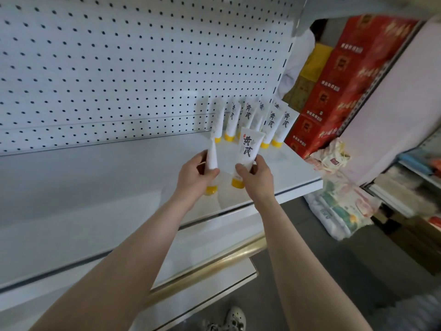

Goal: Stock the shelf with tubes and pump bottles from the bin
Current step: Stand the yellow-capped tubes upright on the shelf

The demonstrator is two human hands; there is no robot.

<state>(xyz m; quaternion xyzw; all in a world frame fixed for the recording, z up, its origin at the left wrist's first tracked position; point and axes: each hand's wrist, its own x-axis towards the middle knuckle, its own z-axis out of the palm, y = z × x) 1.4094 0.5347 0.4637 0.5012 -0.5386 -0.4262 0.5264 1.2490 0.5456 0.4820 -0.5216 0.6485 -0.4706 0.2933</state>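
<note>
My left hand [194,176] grips a white tube with a yellow cap [212,156], cap down and seen edge-on. My right hand [256,177] holds a second white tube [249,148] with dark characters on its front, cap down too. Both tubes hang just above the white shelf [95,173]. Behind them, several matching tubes [269,125] stand cap down in a row at the shelf's right end, leaning against the pegboard back [119,68]. The bin and the pump bottles are out of sight.
Stacked red cartons [338,87] stand right of the shelf, with bagged packets [338,187] piled on the floor below them. A lower shelf [205,249] with a gold front rail juts out under my arms. A shoe [235,317] shows at the bottom.
</note>
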